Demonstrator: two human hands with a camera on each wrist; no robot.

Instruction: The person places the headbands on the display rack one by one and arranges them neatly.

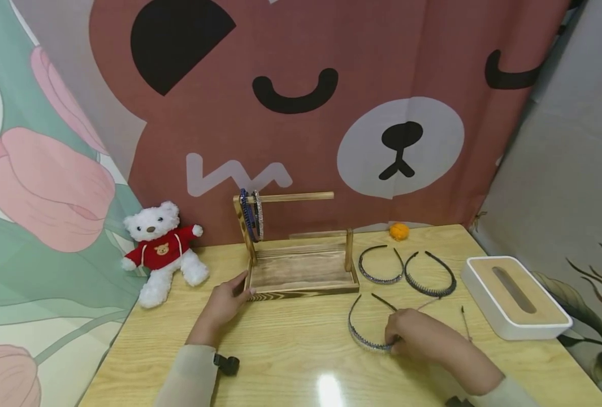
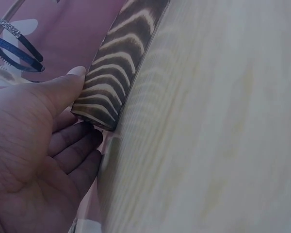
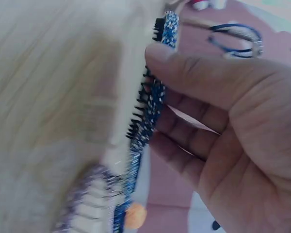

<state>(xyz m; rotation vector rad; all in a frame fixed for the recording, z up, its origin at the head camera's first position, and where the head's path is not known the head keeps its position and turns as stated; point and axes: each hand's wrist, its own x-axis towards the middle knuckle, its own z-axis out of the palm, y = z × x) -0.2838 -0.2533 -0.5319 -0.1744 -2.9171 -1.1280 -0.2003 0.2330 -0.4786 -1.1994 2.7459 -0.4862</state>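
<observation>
**Two hands, one headband pinched**

At lower right, the right hand, nearly closed, pinches a glittery headband. Left of centre, the left hand, half closed, grips a corner of one wooden stand; at least two hanging headbands share its rod. Right of centre, two dark headbands, one orange ball and one box sit on the wood-grain table. One teddy bear, left; bear-print curtain behind.

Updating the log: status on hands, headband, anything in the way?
Left hand holding wooden rack at near left corner. Right hand pinching glittery headband. No obstacle visible between headband and rack.
</observation>
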